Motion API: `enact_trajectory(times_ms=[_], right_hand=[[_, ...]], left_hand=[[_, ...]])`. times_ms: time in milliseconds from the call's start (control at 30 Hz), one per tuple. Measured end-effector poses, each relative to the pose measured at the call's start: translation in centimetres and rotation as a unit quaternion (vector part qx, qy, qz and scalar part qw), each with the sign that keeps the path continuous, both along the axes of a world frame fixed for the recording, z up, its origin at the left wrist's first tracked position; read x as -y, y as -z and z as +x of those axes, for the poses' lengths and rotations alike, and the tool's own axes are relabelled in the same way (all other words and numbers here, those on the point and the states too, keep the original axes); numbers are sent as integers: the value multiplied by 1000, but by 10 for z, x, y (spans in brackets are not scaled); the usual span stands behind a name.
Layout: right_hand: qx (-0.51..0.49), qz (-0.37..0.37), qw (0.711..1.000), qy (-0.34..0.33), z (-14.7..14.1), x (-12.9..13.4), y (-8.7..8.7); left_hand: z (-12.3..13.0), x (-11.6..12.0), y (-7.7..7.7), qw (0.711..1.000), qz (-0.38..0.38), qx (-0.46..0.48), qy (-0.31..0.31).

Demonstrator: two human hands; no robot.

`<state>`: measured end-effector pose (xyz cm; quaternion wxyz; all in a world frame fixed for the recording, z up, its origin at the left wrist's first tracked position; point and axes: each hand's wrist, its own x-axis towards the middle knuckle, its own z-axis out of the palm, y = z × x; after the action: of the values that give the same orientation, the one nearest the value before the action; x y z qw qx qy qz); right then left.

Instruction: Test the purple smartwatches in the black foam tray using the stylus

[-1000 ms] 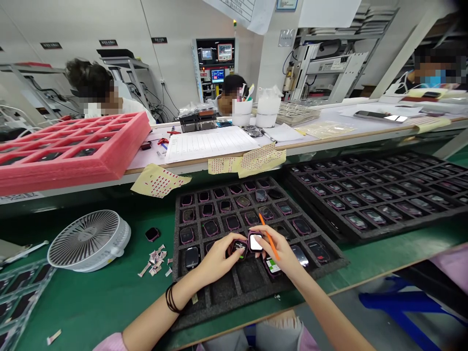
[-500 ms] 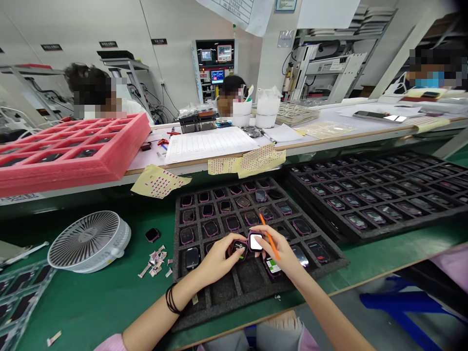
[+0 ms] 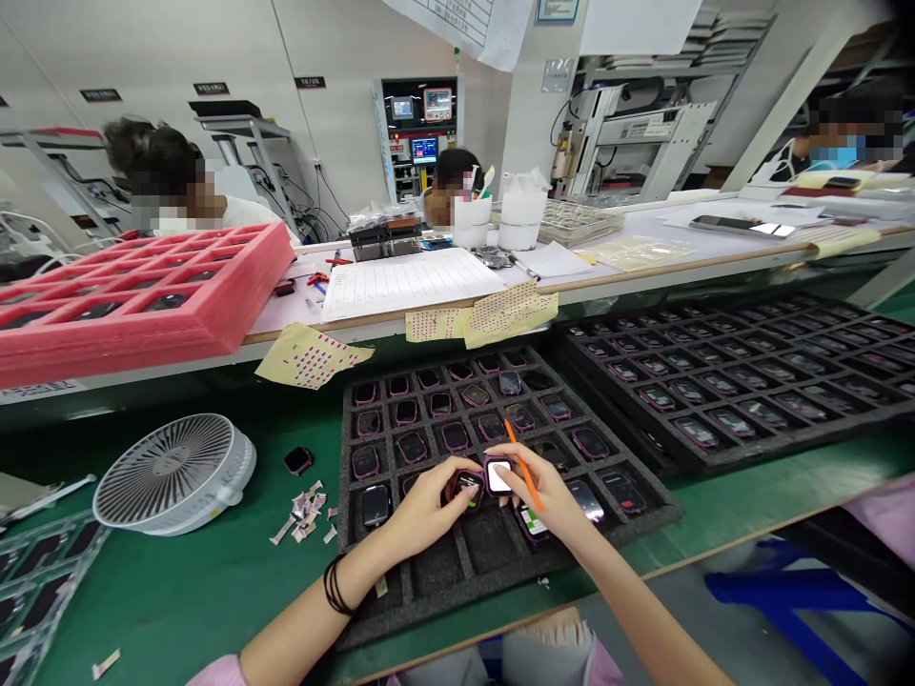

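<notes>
Over a dark foam tray [image 3: 493,550] of smartwatches, my two hands are close together. My left hand [image 3: 427,507] is closed on a watch [image 3: 468,488] with a dark, partly lit screen. In my right hand [image 3: 544,491] are a second watch [image 3: 498,478], its screen glowing white, and an orange stick [image 3: 523,462] lying across the fingers. The two watches are side by side, edges almost touching. Below the right hand, a watch with a green and white screen [image 3: 531,521] rests in the tray, partly covered by that hand.
A second foam tray of watches [image 3: 715,459] lies to the right. On the left are a white fan [image 3: 175,472], a lone watch [image 3: 298,460] and small strips [image 3: 304,514]. A pink foam tray [image 3: 235,305] sits on the raised shelf; people work beyond.
My hands and both watches stay nearly in place; the orange stick has shifted very slightly. Across the shelf, the person at left has moved a little to the left.
</notes>
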<state>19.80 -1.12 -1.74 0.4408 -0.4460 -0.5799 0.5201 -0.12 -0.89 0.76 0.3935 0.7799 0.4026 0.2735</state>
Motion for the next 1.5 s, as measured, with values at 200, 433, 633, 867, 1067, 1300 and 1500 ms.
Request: enact_trajectory(times_ms=[200,433,633,867,1067,1300,1500], right_hand=[[15,7,1000,-9,-1,1,-3],[23,17,1000,0,-1,2,-3],[17,18,1000,2,-1,1,-1],[12,17,1000,0,-1,2,-1],[7,16,1000,-3,0,1,-1],[6,11,1000,-1,-1,2,-2],[3,15,1000,-1,-1,1,-1]], left_hand=[[0,1,-2,1000,1,5,-2],[1,1,-3,1000,-3,4,-1],[1,0,-1,1000,-2,9,0],[0,1,-2,1000,-3,8,2],[0,1,-2,1000,-10,7,2],[0,0,-1,1000,-11,8,4],[0,0,1,1000,-13,11,6]])
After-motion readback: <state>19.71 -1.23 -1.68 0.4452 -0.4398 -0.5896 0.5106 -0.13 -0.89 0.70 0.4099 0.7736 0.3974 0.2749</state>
